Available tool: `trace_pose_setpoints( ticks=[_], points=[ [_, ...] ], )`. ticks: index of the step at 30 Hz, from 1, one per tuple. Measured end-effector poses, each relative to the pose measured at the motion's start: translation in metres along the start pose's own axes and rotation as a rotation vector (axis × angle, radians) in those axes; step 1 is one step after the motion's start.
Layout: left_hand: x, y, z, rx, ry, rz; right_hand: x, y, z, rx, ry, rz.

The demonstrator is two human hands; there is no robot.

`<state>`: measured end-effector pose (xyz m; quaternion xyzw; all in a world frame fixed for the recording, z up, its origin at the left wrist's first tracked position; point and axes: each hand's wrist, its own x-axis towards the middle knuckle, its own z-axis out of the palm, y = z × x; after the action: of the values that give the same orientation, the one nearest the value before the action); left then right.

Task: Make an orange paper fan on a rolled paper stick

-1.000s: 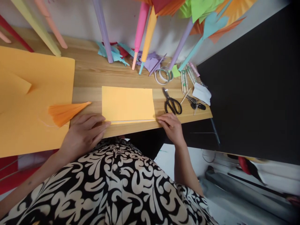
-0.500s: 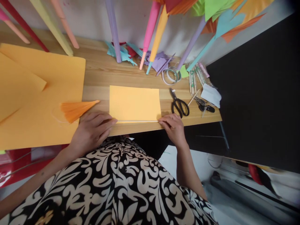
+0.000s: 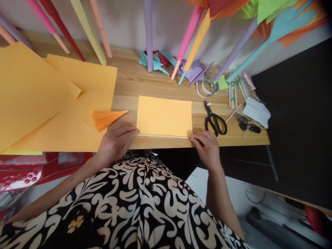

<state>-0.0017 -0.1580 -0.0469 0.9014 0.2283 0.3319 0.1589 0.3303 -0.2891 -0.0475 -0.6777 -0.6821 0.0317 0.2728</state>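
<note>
Apparently, left hand [image 3: 116,140] and right hand [image 3: 208,148] hide the white strip's [image 3: 166,136] ends

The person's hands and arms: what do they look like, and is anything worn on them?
The left hand and right hand are bare, with no gloves or watches visible. The black fabric garment with cream, leafy swirls leaves both forearms uncovered.

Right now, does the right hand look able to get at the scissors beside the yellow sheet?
Probably yes: the scissors lie on the table close beside the right hand, and nothing seems to block the way. Its fingers touch the sheet, so they may first need to leave it.
</note>
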Motion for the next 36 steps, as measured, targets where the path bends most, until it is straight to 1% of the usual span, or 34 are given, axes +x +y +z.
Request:
trace_pose_setpoints(
  ticks=[7, 15, 22, 27, 36],
  points=[
    [-0.0033, -0.0003, -0.0006, -0.026, 0.000, -0.022, 0.0012, -0.0037, -0.0003, 0.010, -0.005, -0.012],
    [0.0010, 0.0005, -0.0005, -0.043, -0.006, 0.000, 0.0001, -0.0031, 0.0012, 0.038, 0.002, 0.014],
    [0.0015, -0.0010, -0.0009, -0.033, -0.037, 0.013, 0.0001, -0.0021, 0.0020, 0.037, 0.001, 0.025],
    [0.0012, -0.0011, -0.0005, -0.010, -0.019, 0.032, 0.0000, -0.0021, -0.0032, 0.041, -0.012, 0.033],
    [0.0013, -0.0015, -0.0014, 0.040, -0.063, 0.061, -0.0028, 0.0020, -0.0048, 0.069, -0.016, 0.089]
  ],
)
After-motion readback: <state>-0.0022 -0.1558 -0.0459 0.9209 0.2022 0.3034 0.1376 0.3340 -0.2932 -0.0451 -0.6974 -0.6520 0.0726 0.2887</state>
